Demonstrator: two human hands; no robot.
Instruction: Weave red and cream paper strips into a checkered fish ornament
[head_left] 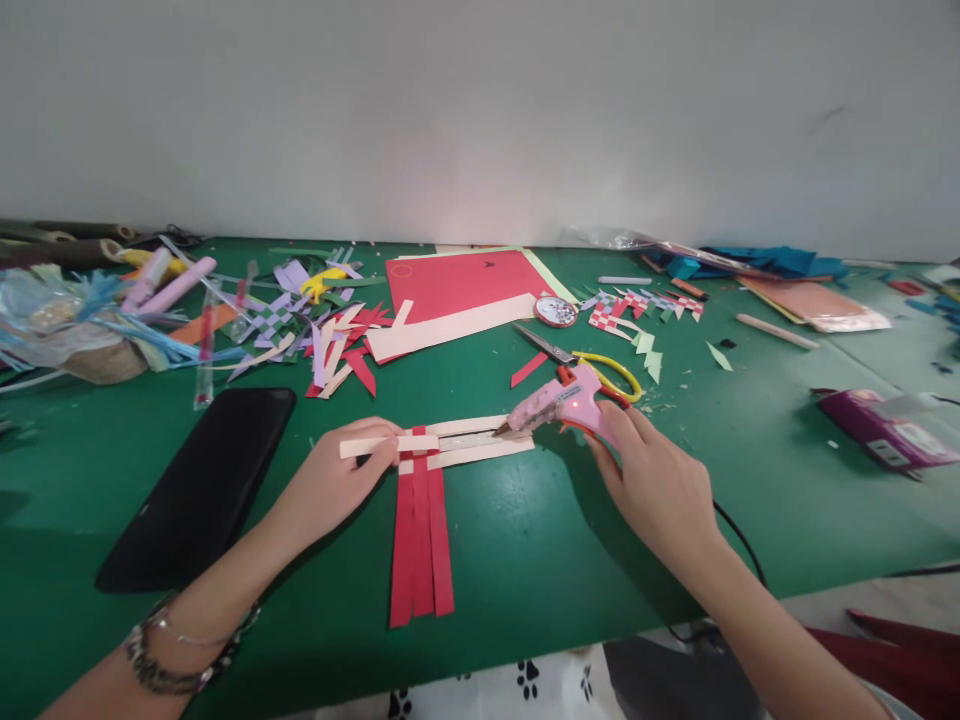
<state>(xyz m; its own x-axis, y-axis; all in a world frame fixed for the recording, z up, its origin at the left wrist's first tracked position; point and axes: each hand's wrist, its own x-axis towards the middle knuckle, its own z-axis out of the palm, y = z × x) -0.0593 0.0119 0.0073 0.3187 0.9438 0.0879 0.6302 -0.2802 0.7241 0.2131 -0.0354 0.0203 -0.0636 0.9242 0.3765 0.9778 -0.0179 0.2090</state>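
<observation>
My right hand (660,470) is wrapped round the handle of a pink hot glue gun (559,400). Its nozzle points left and down, at the cream strips of a small paper weave. With fingers closed, my left hand (349,475) pinches a short cream paper strip (367,447) at the left of that weave. Red paper strips (421,540) hang from the woven part toward me, while cream strips (484,457) reach right beneath the nozzle. A shiny line, seemingly glue, shows between them. Scissors (611,375) with yellow handles lie just behind the glue gun.
A black phone-like slab (195,490) lies left of my left hand. Behind are red paper sheets (457,285), paper scraps (349,345), woven pieces (637,310) and a round patterned disc (556,310). A purple box (885,430) sits right. A black cord (742,545) runs near my right arm.
</observation>
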